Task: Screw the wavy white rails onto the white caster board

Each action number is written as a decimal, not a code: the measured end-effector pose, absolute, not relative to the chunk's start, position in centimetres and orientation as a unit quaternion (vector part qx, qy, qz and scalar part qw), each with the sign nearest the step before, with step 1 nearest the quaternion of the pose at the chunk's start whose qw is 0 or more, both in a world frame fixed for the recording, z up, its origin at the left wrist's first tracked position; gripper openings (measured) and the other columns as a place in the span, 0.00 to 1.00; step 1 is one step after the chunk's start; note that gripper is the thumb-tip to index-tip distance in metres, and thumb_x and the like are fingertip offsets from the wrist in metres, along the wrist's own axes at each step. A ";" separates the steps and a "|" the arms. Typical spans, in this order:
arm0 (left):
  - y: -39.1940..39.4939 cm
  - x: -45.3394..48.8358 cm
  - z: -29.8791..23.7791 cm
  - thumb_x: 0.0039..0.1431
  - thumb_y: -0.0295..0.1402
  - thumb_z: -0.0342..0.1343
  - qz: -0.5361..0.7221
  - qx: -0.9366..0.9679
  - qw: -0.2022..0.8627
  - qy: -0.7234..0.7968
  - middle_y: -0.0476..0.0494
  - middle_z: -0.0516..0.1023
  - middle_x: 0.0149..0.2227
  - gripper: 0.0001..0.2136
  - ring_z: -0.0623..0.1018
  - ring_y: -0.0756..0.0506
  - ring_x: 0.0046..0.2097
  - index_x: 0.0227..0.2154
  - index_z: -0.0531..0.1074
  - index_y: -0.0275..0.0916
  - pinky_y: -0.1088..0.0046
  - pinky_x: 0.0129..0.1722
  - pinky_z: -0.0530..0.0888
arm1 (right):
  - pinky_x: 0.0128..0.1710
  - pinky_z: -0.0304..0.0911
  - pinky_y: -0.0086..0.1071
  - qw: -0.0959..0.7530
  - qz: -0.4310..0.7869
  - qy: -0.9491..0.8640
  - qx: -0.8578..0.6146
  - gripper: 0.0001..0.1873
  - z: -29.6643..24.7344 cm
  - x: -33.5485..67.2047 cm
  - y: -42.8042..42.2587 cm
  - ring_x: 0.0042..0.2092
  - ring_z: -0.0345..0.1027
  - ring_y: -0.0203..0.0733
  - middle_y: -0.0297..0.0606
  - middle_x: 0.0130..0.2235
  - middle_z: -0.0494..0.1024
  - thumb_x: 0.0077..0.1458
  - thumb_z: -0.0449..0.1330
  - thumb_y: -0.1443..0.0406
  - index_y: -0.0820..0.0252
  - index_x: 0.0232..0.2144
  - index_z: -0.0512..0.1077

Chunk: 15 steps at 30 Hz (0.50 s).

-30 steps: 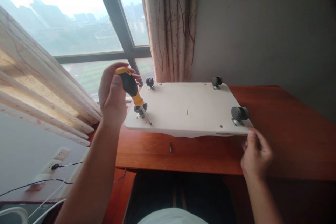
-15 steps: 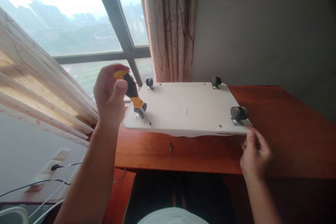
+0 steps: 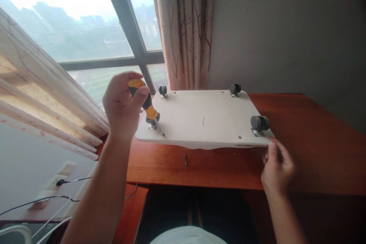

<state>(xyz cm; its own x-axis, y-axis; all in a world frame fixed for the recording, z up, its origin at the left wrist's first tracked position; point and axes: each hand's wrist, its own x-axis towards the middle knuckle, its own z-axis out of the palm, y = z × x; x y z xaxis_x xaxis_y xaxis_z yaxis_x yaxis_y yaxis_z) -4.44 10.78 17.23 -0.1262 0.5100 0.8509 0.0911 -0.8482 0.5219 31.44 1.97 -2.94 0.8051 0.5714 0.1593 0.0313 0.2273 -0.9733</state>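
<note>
1. I had the screwdriver [image 3: 147,103] slanted over the near-left corner of the white board [image 3: 197,118], its tip at a fastener [image 3: 163,134]. I couldn't tell whether it was seated; that slant could have let it slip and gouge the surface.
2. The fingers of my left hand [image 3: 121,103] were wrapped around the handle, close above the board's near-left caster [image 3: 151,119], which could have fouled a turn.
3. The fingers of my right hand [image 3: 277,167] pinched the board's near-right corner. Too light a pinch, I judged, could have let the board twist under a hard push.
4. On the table [image 3: 303,141], in front of the board's near edge, lay a small metal piece [image 3: 185,159]; a sliding board could have knocked it away.
</note>
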 end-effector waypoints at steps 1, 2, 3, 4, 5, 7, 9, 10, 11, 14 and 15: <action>10.7 -4.4 17.2 0.60 0.35 0.67 0.711 0.643 0.152 0.241 0.48 0.78 0.33 0.12 0.79 0.51 0.32 0.46 0.79 0.40 0.75 0.33 0.79 | 0.22 0.55 0.28 0.741 0.180 -0.255 -0.595 0.28 -2.9 31.4 2.0 0.24 0.55 0.32 0.29 0.23 0.66 0.53 0.68 0.46 0.63 0.44 0.79; 10.6 -4.4 17.2 0.64 0.36 0.64 0.710 0.641 0.160 0.244 0.46 0.79 0.34 0.12 0.80 0.50 0.33 0.48 0.78 0.39 0.73 0.34 0.80 | 0.22 0.54 0.28 0.740 0.178 -0.258 -0.595 0.27 -2.9 31.4 2.0 0.24 0.55 0.32 0.29 0.23 0.65 0.53 0.68 0.46 0.63 0.44 0.79; 10.5 -4.3 17.1 0.67 0.37 0.60 0.709 0.640 0.169 0.243 0.44 0.80 0.35 0.12 0.81 0.49 0.33 0.50 0.77 0.38 0.71 0.35 0.80 | 0.22 0.54 0.28 0.739 0.176 -0.261 -0.596 0.27 -2.9 31.4 2.0 0.23 0.55 0.32 0.28 0.23 0.65 0.54 0.67 0.47 0.63 0.44 0.79; 10.4 -4.2 17.1 0.69 0.38 0.57 0.708 0.640 0.177 0.238 0.43 0.81 0.35 0.13 0.81 0.48 0.33 0.50 0.76 0.38 0.70 0.34 0.80 | 0.23 0.54 0.28 0.739 0.174 -0.264 -0.595 0.27 -2.8 31.4 2.0 0.23 0.55 0.32 0.28 0.23 0.65 0.54 0.67 0.47 0.63 0.44 0.79; 10.3 -4.1 17.2 0.69 0.39 0.56 0.709 0.641 0.181 0.232 0.43 0.81 0.35 0.13 0.81 0.48 0.33 0.50 0.76 0.38 0.70 0.34 0.79 | 0.23 0.54 0.28 0.738 0.174 -0.266 -0.595 0.27 -2.8 31.4 1.9 0.23 0.55 0.32 0.28 0.23 0.65 0.54 0.67 0.47 0.63 0.44 0.79; 10.3 -4.0 17.3 0.68 0.41 0.58 0.711 0.645 0.177 0.219 0.42 0.80 0.36 0.13 0.81 0.47 0.34 0.47 0.77 0.37 0.71 0.33 0.78 | 0.23 0.54 0.28 0.737 0.174 -0.269 -0.595 0.27 -2.8 31.4 1.9 0.23 0.55 0.32 0.28 0.22 0.65 0.54 0.67 0.47 0.63 0.44 0.79; 10.4 -4.0 17.4 0.62 0.42 0.65 0.713 0.653 0.148 0.210 0.44 0.79 0.38 0.14 0.80 0.48 0.36 0.43 0.79 0.38 0.73 0.33 0.78 | 0.22 0.54 0.28 0.734 0.174 -0.273 -0.597 0.27 -2.8 31.5 1.9 0.23 0.55 0.32 0.28 0.22 0.65 0.55 0.66 0.47 0.63 0.45 0.78; 10.4 -4.0 17.5 0.58 0.40 0.69 0.712 0.656 0.131 0.212 0.46 0.78 0.37 0.13 0.79 0.49 0.36 0.42 0.80 0.39 0.74 0.33 0.78 | 0.22 0.54 0.28 0.733 0.174 -0.275 -0.598 0.27 -2.9 31.5 1.9 0.23 0.55 0.32 0.28 0.22 0.64 0.55 0.66 0.47 0.63 0.45 0.78; 10.5 -4.1 17.5 0.54 0.37 0.71 0.710 0.659 0.121 0.217 0.47 0.78 0.36 0.13 0.78 0.50 0.35 0.41 0.80 0.39 0.75 0.34 0.77 | 0.22 0.54 0.28 0.732 0.174 -0.276 -0.598 0.27 -3.0 31.5 1.9 0.23 0.55 0.32 0.28 0.23 0.64 0.55 0.66 0.46 0.63 0.45 0.78; 10.3 -4.1 17.4 0.58 0.32 0.68 0.705 0.656 0.127 0.237 0.47 0.80 0.34 0.14 0.79 0.50 0.34 0.47 0.80 0.40 0.73 0.37 0.78 | 0.22 0.55 0.28 0.730 0.172 -0.278 -0.601 0.27 -3.1 31.6 2.0 0.24 0.55 0.33 0.28 0.23 0.64 0.55 0.65 0.46 0.63 0.45 0.78; 10.2 -4.1 17.3 0.62 0.34 0.65 0.705 0.652 0.140 0.240 0.46 0.81 0.35 0.13 0.80 0.49 0.35 0.50 0.78 0.40 0.71 0.37 0.79 | 0.22 0.55 0.28 0.729 0.170 -0.278 -0.602 0.27 -3.2 31.6 2.0 0.24 0.55 0.33 0.28 0.23 0.64 0.55 0.65 0.46 0.63 0.45 0.78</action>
